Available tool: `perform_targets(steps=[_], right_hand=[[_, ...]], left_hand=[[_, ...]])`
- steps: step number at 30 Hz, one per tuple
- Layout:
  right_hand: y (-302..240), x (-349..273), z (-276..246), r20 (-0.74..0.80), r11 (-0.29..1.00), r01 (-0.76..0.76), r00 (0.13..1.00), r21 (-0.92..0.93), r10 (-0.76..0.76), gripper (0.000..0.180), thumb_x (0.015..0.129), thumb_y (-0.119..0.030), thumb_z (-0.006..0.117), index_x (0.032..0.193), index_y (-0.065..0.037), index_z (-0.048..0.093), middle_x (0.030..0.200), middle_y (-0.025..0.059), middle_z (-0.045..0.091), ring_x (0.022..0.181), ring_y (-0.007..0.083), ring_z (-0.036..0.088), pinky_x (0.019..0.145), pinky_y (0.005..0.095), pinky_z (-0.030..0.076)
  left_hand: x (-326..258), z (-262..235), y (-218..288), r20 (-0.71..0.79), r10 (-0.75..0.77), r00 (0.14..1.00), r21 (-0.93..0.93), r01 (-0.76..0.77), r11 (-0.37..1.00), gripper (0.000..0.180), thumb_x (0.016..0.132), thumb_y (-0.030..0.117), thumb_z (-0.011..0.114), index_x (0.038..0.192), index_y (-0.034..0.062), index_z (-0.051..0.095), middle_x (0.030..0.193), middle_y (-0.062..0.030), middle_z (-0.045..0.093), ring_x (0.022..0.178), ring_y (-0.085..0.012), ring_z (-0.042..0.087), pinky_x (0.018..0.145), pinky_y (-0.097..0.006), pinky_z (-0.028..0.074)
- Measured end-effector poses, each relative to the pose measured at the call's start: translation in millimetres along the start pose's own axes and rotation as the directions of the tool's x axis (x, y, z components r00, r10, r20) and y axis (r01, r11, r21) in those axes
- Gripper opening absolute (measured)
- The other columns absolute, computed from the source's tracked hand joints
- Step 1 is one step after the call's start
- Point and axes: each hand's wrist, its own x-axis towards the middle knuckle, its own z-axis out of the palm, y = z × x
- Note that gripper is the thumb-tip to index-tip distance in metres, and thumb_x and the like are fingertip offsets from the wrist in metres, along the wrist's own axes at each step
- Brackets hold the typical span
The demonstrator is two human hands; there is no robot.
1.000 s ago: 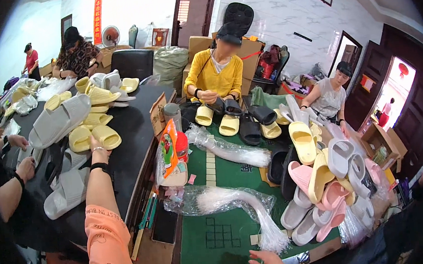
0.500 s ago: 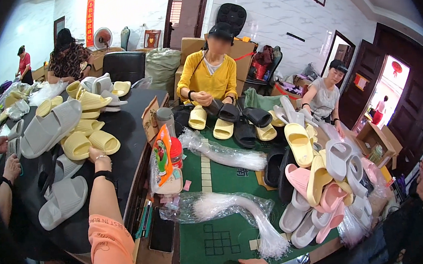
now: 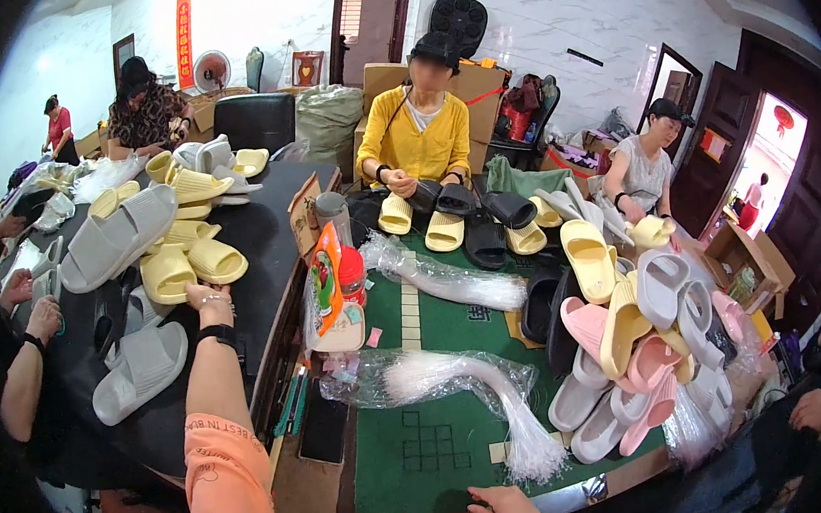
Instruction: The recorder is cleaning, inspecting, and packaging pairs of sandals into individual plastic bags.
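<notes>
Yellow slipper (image 3: pixel 216 260) lies on the black worktop (image 3: pixel 259 235). Left hand (image 3: pixel 206 297) touches its edge; whether the grip holds it, cannot tell. Prob. a pick-up step: needs fingers round the sole. Right hand (image 3: pixel 508 511), grip unclear, is near the plastic strand bundle (image 3: pixel 498 385) on a green mat (image 3: pixel 435 447). Crowded workshop rm.

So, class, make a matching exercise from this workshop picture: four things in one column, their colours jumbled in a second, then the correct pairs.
Things:
1. table mat
2. slide sandal by the left hand
3. long sandal on the black table
4. top of the person seated opposite

Colours:
A. grey
B. green
C. mustard yellow
D. pale yellow

Pairs: 1-B, 2-D, 3-A, 4-C
</notes>
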Motion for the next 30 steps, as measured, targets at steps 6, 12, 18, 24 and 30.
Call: perform_targets(steps=[6, 12, 18, 24, 30], right_hand=[[-11, -7, -6, 0.043, 1.000, -0.028, 0.999, -0.010, 0.029, 0.029, 0.074, -0.013, 0.056, 0.099, 0.001, 0.055, 0.089, 0.0214, 0.057, 0.082, 0.0352, 0.055, 0.071, 0.0377, 0.045], [-13, -16, -4, 0.075, 0.995, -0.093, 0.993, -0.030, 0.095, 0.030, 0.074, -0.014, 0.056, 0.100, 0.002, 0.054, 0.092, 0.0216, 0.056, 0.085, 0.0357, 0.054, 0.073, 0.0383, 0.044], [-12, -13, -5, 0.064, 0.996, -0.062, 0.996, -0.068, 0.066, 0.029, 0.074, -0.013, 0.056, 0.100, 0.002, 0.054, 0.092, 0.0219, 0.056, 0.085, 0.0360, 0.054, 0.072, 0.0385, 0.044], [-14, -12, -4, 0.065, 0.994, -0.083, 0.994, -0.067, 0.087, 0.030, 0.074, -0.014, 0.056, 0.100, 0.002, 0.054, 0.090, 0.0213, 0.057, 0.083, 0.0359, 0.054, 0.071, 0.0386, 0.045], [-8, -15, 0, 0.069, 0.993, -0.088, 0.993, -0.084, 0.094, 0.030, 0.074, -0.014, 0.056, 0.100, 0.002, 0.054, 0.091, 0.0213, 0.057, 0.084, 0.0357, 0.054, 0.071, 0.0385, 0.044]], left_hand=[[-27, -9, -2, 0.088, -0.228, 0.970, 0.110, 0.218, 0.970, 0.065, 0.074, 0.054, 0.044, 0.126, 0.0196, 0.025, 0.125, -0.0111, 0.027, 0.114, -0.0322, 0.030, 0.090, -0.052, 0.028], [-40, -8, -9, 0.205, -0.221, 0.954, -0.047, 0.235, 0.971, 0.052, 0.078, 0.048, 0.044, 0.116, 0.0126, 0.039, 0.115, -0.0129, 0.031, 0.097, -0.0281, 0.036, 0.077, -0.043, 0.037], [-23, -13, -14, 0.249, -0.287, 0.925, 0.058, 0.282, 0.958, 0.047, 0.082, 0.046, 0.033, 0.114, 0.0128, 0.045, 0.122, -0.0043, 0.032, 0.102, -0.0322, 0.032, 0.090, -0.052, 0.025], [-48, -5, -24, 0.246, -0.225, 0.943, -0.251, 0.286, 0.925, 0.045, 0.082, 0.036, 0.034, 0.108, 0.0035, 0.052, 0.119, -0.0078, 0.040, 0.114, -0.0272, 0.027, 0.096, -0.050, 0.020], [-18, -11, -41, 0.233, -0.295, 0.927, -0.054, 0.315, 0.948, 0.052, 0.075, 0.048, 0.039, 0.103, 0.0073, 0.054, 0.119, -0.0043, 0.040, 0.113, -0.0208, 0.028, 0.096, -0.039, 0.010]])
